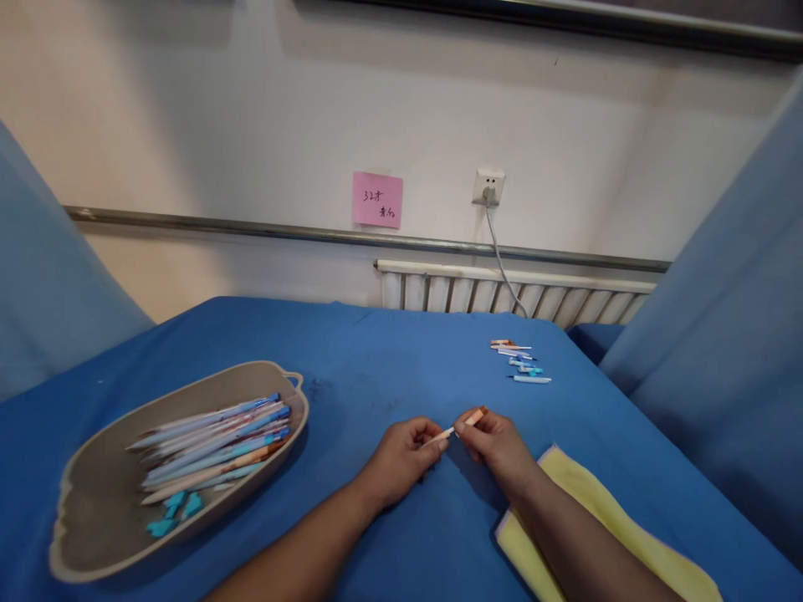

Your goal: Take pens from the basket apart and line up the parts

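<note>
My left hand (401, 460) is closed in a pinch on a slim, pale peach pen piece (441, 436) with a whitish tip pointing right. My right hand (497, 451) pinches a peach pen barrel (478, 415) with an orange-brown end. The two pieces line up end to end between my fingertips; whether they touch is too small to tell. Both hands are above the blue cloth, at the middle front. Beyond my right hand, several loose pen parts (530, 380) lie in a small group, some orange, white, blue and teal.
On the left stands a beige tray (81, 493) with several blue, teal and peach pens (219, 443) and teal pieces (161, 527). A yellow cloth (590, 502) lies under my right forearm. Behind the blue-covered table (376, 351) are a radiator (452, 288) and a plugged-in cable (498, 251).
</note>
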Available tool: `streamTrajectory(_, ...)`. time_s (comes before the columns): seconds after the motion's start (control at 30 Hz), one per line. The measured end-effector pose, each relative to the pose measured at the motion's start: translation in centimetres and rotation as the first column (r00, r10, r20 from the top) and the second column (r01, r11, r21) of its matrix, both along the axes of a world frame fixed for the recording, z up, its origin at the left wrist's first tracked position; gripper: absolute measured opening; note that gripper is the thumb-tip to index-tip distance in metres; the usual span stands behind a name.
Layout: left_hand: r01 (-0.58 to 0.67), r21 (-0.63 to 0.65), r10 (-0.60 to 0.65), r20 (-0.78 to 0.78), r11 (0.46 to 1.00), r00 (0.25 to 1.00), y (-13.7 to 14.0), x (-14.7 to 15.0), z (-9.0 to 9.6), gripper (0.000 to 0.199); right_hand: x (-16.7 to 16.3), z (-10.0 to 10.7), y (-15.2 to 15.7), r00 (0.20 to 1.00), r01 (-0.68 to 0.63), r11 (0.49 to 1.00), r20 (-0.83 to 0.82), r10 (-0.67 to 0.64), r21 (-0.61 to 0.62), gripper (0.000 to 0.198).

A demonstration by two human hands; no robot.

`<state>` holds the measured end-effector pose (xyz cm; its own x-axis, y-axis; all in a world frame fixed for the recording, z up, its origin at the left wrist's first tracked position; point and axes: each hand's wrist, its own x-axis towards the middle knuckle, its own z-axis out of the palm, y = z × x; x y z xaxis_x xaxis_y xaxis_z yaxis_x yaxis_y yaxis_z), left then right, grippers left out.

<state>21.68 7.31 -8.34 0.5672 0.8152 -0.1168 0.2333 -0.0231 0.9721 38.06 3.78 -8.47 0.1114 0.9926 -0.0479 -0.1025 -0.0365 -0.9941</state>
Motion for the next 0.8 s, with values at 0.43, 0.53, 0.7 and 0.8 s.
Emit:
streamTrajectory(0.43,-0.243,0.189,0.247,0.007,0.951,0.969,1.0,-0.3,0.1,0.024,3.4,-0.3,1.1,0.812,0.510,0.857,-0.287,-0.508,-0.075,0.029)
streamTrajectory(0.53,-0.288,0.227,0.295,0.003,0.930,0.955,1.2,-0.5,0.6,0.028,2.5,-0.3,0.8,0.885,0.418,0.906,-0.200,-0.421,-0.057,0.028)
streamTrajectory(0.7,-0.147,0.291,0.181,-0.091,0.945,0.979,0.6,-0.6,1.6,0.032,0.6,0.1,0.2,0.971,0.220,0.975,-0.089,-0.220,-0.009,0.032)
streamTrajectory(0.8,0.008,0.197,0.021,-0.149,0.980,0.989,0.1,-0.5,1.8,0.030,0.5,0.4,0.2,0.991,0.128,0.991,-0.030,-0.127,0.025,0.035)
